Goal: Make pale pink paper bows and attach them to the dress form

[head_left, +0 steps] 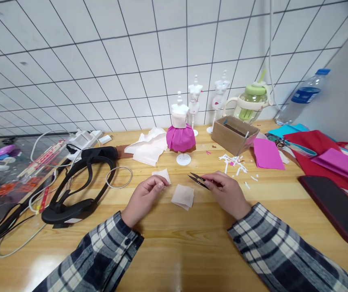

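In my right hand [227, 194] I hold small black thread snips [198, 181], their two pointed blades apart and directed left. My left hand [145, 196] has its fingers curled together at the edge of a small pale paper piece [162, 175], which it seems to pinch. Between my hands a stack of pale square pieces [183, 196] lies on the wooden table [186, 251]. Behind them stands a mini dress form [180, 115] with a white top and a magenta puffy skirt [180, 138].
Two more dress forms [194, 99] [219, 99] stand behind. A cardboard box [233, 138], white scraps [234, 161] and magenta paper [268, 154] are right of centre. A black headset [79, 194] with cables lies left; a phone [335, 207] lies far right.
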Available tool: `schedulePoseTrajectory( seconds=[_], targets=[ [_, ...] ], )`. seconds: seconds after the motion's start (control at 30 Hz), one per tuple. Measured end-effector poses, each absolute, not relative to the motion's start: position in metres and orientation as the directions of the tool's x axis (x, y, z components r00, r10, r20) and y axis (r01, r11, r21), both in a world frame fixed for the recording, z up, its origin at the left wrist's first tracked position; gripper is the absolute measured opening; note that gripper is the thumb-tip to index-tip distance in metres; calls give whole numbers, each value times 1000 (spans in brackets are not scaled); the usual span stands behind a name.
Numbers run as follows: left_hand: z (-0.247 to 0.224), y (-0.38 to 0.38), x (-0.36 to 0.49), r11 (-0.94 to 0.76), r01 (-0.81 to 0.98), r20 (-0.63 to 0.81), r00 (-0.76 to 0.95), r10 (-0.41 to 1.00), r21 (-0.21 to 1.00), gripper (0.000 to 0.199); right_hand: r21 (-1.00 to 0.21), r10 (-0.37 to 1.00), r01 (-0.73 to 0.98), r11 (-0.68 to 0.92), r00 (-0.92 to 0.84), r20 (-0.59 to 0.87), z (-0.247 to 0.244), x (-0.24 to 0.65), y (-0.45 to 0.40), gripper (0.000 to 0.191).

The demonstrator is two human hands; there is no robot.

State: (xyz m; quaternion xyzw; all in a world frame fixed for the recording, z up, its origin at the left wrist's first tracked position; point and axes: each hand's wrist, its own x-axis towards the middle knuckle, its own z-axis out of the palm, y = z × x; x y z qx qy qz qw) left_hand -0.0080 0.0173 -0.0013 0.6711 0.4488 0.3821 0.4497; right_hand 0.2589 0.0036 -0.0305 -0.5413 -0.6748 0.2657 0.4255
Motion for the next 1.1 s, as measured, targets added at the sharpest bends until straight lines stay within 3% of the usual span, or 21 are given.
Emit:
schedulePoseTrajectory(
  seconds=[0.2,0.43,0.57,0.7,0.77,0.83,0.93,1.1],
  targets=[
    [-10,14,-4,13,-85,5,211,978,996,25,-785,947,537,310,-98,307,-36,261,6,22],
    [-11,10,-6,35,-57,-23,199,980,998,23,-848,980,492,199,-76,186,-44,249,5,22],
    [-9,4,-2,212,-231,-115,374,920,949,44,-720,968,651,240,-106,227,-46,254,8,18],
    [-5,-5,8,329,-316,-72,616,785,890,74,-585,930,733,347,-189,315,-40,256,9,17],
    [-8,-10,12,197,-247,-10,600,800,949,83,-597,898,697,398,-164,408,-30,252,4,21],
    [-14,-14,15,-92,-92,126,513,849,992,93,-681,887,580,447,-188,422,-17,245,-5,19],
    [-22,-16,16,-479,126,396,404,824,869,102,-843,876,305,443,-346,336,-2,234,-23,20],
    [-25,-15,15,-689,219,634,275,723,691,104,-857,825,168,487,-410,389,0,227,-38,21]
  ],
)
